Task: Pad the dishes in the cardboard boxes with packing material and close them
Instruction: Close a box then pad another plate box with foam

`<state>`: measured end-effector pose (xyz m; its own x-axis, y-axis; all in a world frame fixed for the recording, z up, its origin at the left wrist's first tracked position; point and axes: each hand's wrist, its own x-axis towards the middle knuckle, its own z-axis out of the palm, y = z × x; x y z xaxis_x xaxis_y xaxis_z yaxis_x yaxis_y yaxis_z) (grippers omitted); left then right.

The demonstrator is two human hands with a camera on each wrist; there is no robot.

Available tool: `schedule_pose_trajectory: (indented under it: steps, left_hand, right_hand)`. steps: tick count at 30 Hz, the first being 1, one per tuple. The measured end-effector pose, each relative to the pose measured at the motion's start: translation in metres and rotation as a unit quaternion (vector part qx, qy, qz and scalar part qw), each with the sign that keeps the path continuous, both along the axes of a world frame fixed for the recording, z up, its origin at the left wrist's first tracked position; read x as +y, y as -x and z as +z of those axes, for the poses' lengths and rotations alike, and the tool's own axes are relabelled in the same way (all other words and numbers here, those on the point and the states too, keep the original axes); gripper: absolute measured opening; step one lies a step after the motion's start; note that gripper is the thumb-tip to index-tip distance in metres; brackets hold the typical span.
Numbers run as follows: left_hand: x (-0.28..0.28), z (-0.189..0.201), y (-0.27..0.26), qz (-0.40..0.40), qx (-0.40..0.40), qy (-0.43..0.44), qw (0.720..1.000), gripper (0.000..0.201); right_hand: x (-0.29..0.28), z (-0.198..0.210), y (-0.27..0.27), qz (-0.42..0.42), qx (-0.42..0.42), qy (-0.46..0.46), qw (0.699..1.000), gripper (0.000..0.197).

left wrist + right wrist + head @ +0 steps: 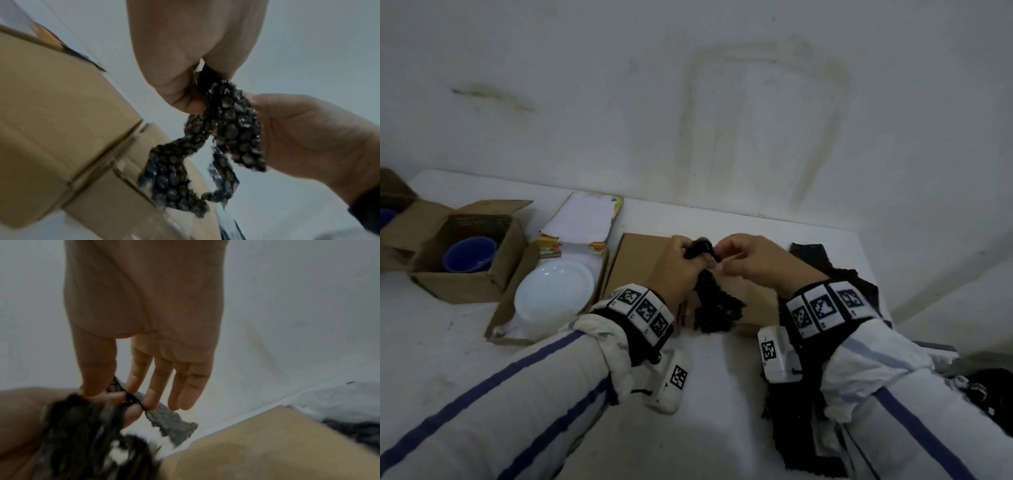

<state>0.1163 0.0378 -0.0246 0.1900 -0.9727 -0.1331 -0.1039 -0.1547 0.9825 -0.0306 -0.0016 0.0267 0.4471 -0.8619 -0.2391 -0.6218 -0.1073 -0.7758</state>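
Two hands meet above the middle of the white table (465,342). The left hand (674,265) is closed in a fist round the top of a strip of black bubble wrap (714,305), whose loose end hangs down over a closed cardboard box (640,257). The right hand (753,262) pinches a thin edge of the same strip between thumb and first two fingers (133,381), while its other two fingers are nearly straight.

Four boxes can be counted. The closed one lies flat under the hands. Just left of it a shallow open box (506,315) holds one white plate (554,289), its torn white-lined lid (585,219) standing open at the far side. Farther left an open box (465,284) holds one blue bowl (469,254). At the far left edge a fourth box (392,188) is only partly in view, with something blue (386,216) showing inside.

More black bubble wrap (825,270) is heaped on the table to the right of the closed box and runs toward the near edge under the right sleeve (914,394), which hides part of it. A stained white wall (722,102) stands behind the table.
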Motion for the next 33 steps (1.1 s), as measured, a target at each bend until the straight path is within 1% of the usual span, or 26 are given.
schedule_pose_trajectory:
  steps: [3,4,5,7,9,10,11,12,13,14,15,16,17,19,21,22,23,24,25,26,27,28,29,30,31,33]
  left_hand:
    - [0.003,0.003,-0.039,0.030,0.051,-0.012,0.998,0.014]
    - [0.005,0.003,-0.053,0.046,0.060,-0.015,0.997,0.020]
    - [0.008,0.003,-0.068,0.066,0.063,-0.017,0.996,0.027]
    - [0.014,0.001,-0.098,0.100,0.057,-0.016,0.993,0.038]
    - [0.022,0.000,-0.125,0.132,0.071,-0.022,0.988,0.039]
    - [0.025,-0.001,-0.138,0.149,0.071,-0.029,0.986,0.037]
    - [0.028,-0.001,-0.150,0.161,0.064,-0.036,0.984,0.034]
    - [0.030,-0.002,-0.161,0.163,0.051,-0.045,0.984,0.030]
    - [0.032,-0.004,-0.171,0.156,0.037,-0.052,0.986,0.026]
    - [0.034,-0.005,-0.180,0.141,0.021,-0.055,0.988,0.020]
    - [0.037,-0.004,-0.189,0.123,0.013,-0.059,0.991,0.014]
    - [0.040,-0.005,-0.197,0.106,0.016,-0.064,0.992,0.014]
    - [0.042,-0.005,-0.204,0.088,0.029,-0.070,0.993,0.023]
    - [0.047,-0.006,-0.217,0.030,0.031,-0.076,0.996,0.046]
    - [0.049,-0.008,-0.231,-0.030,-0.012,-0.081,0.996,0.060]
    - [0.049,-0.011,-0.238,-0.045,-0.043,-0.072,0.995,0.060]
    - [0.048,-0.011,-0.244,-0.054,-0.087,-0.063,0.993,0.052]
    - [0.047,-0.012,-0.250,-0.054,-0.133,-0.055,0.988,0.037]
    - [0.045,-0.013,-0.256,-0.040,-0.176,-0.053,0.982,0.020]
    - [0.043,-0.014,-0.263,-0.020,-0.212,-0.053,0.976,0.008]
    - [0.043,-0.015,-0.270,0.000,-0.225,-0.055,0.973,0.012]
    - [0.044,-0.019,-0.278,0.015,-0.220,-0.054,0.974,0.026]
    - [0.048,-0.020,-0.284,0.016,-0.213,-0.055,0.975,0.039]
    - [0.051,-0.022,-0.288,0.004,-0.222,-0.053,0.974,0.046]
    - [0.053,-0.024,-0.291,-0.016,-0.236,-0.056,0.970,0.049]
    - [0.056,-0.025,-0.294,-0.034,-0.262,-0.078,0.961,0.047]
  right_hand:
    - [0.010,-0.006,-0.046,0.132,0.064,0.008,0.989,0.065]
    - [0.012,-0.008,-0.062,0.166,0.086,0.029,0.982,0.072]
    - [0.015,-0.009,-0.078,0.188,0.111,0.050,0.975,0.076]
    - [0.022,-0.011,-0.109,0.195,0.138,0.056,0.970,0.070]
    - [0.027,-0.020,-0.139,0.154,0.080,-0.001,0.985,0.052]
    - [0.030,-0.023,-0.153,0.122,0.029,-0.061,0.990,0.043]
    - [0.033,-0.028,-0.167,0.090,-0.029,-0.143,0.985,0.038]
    - [0.036,-0.032,-0.181,0.058,-0.092,-0.238,0.965,0.033]
    - [0.040,-0.033,-0.193,0.036,-0.146,-0.314,0.937,0.027]
    - [0.040,-0.036,-0.204,0.025,-0.183,-0.355,0.917,0.023]
    - [0.038,-0.038,-0.214,0.021,-0.202,-0.361,0.910,0.026]
    - [0.035,-0.040,-0.224,0.017,-0.205,-0.345,0.916,0.032]
    - [0.031,-0.042,-0.233,0.012,-0.197,-0.315,0.928,0.035]
    - [0.023,-0.044,-0.249,-0.031,-0.174,-0.263,0.948,0.030]
    - [0.018,-0.045,-0.262,-0.099,-0.171,-0.240,0.950,0.026]
    - [0.017,-0.044,-0.269,-0.122,-0.179,-0.229,0.949,0.027]
    - [0.016,-0.043,-0.275,-0.130,-0.190,-0.220,0.948,0.027]
    - [0.015,-0.043,-0.282,-0.126,-0.202,-0.215,0.947,0.028]
    - [0.015,-0.042,-0.288,-0.115,-0.210,-0.213,0.947,0.027]
    - [0.015,-0.041,-0.292,-0.093,-0.198,-0.201,0.955,0.024]
    - [0.014,-0.040,-0.295,-0.059,-0.166,-0.181,0.968,0.020]
    - [0.014,-0.042,-0.297,-0.014,-0.124,-0.166,0.978,0.014]
    - [0.016,-0.042,-0.298,0.034,-0.093,-0.168,0.981,0.008]
    - [0.019,-0.044,-0.299,0.078,-0.073,-0.180,0.978,0.008]
    - [0.022,-0.047,-0.301,0.117,-0.058,-0.179,0.975,0.014]
    - [0.029,-0.051,-0.307,0.166,-0.014,-0.116,0.979,0.017]
